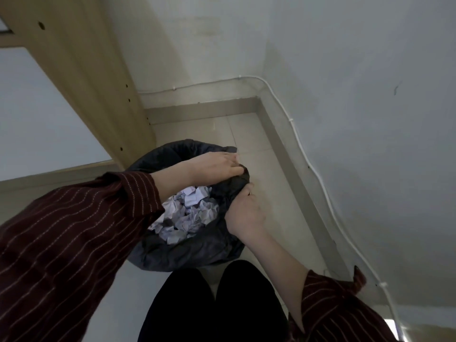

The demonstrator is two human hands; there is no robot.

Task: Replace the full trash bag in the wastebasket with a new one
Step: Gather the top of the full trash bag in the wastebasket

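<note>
A black trash bag lines a round wastebasket on the floor in front of my legs. Crumpled white paper fills it. The wastebasket itself is hidden under the bag. My left hand reaches across the opening and pinches the bag's rim at its far right side. My right hand grips a bunch of the same rim just below and to the right of the left hand. Between the two hands the plastic is gathered into a dark fold.
A wooden cabinet side stands at the left, close to the basket. White walls meet in a corner behind, with a white cable clipped along the baseboard. Pale floor tiles lie to the right of the basket. My dark trousers are at the bottom.
</note>
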